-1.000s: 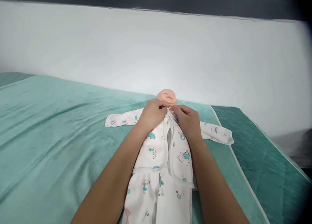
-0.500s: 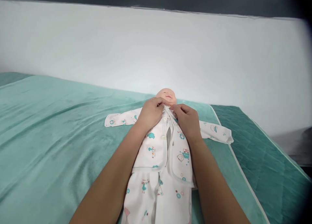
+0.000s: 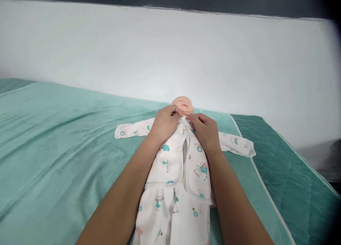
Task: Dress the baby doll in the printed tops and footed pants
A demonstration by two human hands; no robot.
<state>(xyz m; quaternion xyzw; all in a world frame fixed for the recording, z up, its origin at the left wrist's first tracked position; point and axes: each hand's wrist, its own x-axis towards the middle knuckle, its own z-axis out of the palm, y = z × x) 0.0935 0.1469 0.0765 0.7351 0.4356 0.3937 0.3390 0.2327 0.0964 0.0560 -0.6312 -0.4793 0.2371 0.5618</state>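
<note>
A baby doll (image 3: 183, 102) lies on its back, dressed in a white printed baby jacket (image 3: 166, 165) and matching trousers (image 3: 190, 220). At the doll's neck, my left hand (image 3: 166, 122) pinches the jacket's collar edge by the top button. Opposite it, my right hand (image 3: 205, 129) pinches the other collar edge between thumb and forefinger. Below my hands the front hangs apart in a narrow gap, with buttons (image 3: 180, 150) showing along the left-hand edge. Both sleeves stretch out sideways past my wrists. My fingers partly hide the collar.
Under the doll spreads a light green blanket (image 3: 66, 149) with soft wrinkles. A darker green quilted cover (image 3: 287, 174) shows at the right. Behind the bed rises a white wall (image 3: 133, 49) with a dark band along its top.
My left fingers have shifted slightly at the collar, and the top button shows more clearly between my hands. The doll and jacket lie nearly as before.
</note>
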